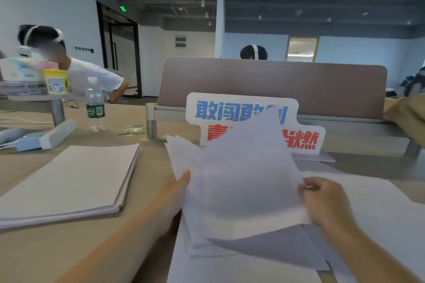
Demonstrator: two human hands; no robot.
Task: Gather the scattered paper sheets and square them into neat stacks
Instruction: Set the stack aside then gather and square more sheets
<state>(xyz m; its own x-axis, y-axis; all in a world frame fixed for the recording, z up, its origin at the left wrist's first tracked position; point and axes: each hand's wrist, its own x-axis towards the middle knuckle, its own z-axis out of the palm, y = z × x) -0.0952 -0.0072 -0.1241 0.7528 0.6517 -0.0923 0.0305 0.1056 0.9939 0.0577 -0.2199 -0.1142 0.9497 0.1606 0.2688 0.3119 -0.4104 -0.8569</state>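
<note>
Paper sheets (248, 179) — blurred — gripped by left hand (176, 190), fingers hidden behind; right hand (322, 202) pinches their edge.

Soft, even indoor light with a cool tint. The ceiling (322, 7) is dark and the far window (301, 49) is blown out. The desk (69, 248) is evenly lit. Motion smear on sheets (248, 179) and left hand (180, 187), grey shadow under the lifted sheets. Fisheye bend at edges. Whole frame soft, background mushy.
</note>
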